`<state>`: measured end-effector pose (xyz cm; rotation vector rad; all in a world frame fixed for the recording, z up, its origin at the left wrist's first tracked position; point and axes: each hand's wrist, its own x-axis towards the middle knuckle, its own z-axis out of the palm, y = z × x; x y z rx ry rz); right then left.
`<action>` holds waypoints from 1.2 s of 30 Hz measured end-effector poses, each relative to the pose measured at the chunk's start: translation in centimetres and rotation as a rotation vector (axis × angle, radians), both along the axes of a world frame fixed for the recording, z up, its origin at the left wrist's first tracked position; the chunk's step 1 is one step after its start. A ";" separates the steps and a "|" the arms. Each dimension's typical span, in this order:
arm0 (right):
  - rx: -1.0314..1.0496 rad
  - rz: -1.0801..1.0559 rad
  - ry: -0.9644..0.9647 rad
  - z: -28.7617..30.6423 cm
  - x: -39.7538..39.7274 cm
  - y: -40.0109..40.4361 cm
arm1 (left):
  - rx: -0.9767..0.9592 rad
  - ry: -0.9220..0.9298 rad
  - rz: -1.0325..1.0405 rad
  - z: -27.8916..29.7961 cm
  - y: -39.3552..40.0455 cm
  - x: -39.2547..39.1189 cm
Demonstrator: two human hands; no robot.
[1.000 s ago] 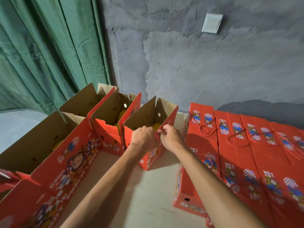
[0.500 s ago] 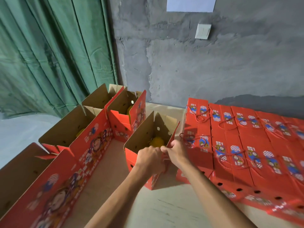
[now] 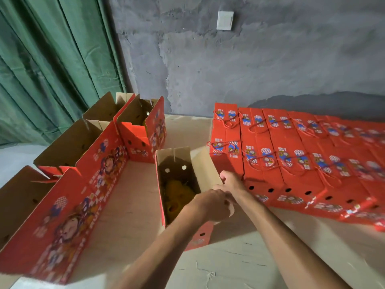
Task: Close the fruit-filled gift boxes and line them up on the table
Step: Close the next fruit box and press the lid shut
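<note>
Open gift box (image 3: 177, 184), holding yellow fruit (image 3: 177, 195), stands mid-table (image 3: 239, 257), just left of the closed boxes (image 3: 291, 159) ranked toward the far right edge. Left hand (image 3: 210, 205) and right hand (image 3: 231, 181) both curl round its near right flap.

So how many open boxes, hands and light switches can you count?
Open boxes: 5
Hands: 2, the left hand and the right hand, both gripping the nearest open box
Light switch: 1
Total: 8
The closed boxes on the right are too blurred to count, so they are left out.
</note>
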<state>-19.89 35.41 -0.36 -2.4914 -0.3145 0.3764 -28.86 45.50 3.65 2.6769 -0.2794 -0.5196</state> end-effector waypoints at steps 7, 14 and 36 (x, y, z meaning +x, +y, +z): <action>-0.105 0.067 -0.062 0.1 -1.8 -6.7 | -0.161 0.190 -0.007 -1.2 -6.4 -1.8; -0.273 0.044 -0.225 1.3 -5.8 -14.2 | -0.271 0.100 -0.203 -2.8 -12.3 -4.1; -0.373 0.154 -0.365 3.8 -10.4 -33.0 | -0.433 -0.011 -0.078 -1.6 -33.0 -9.8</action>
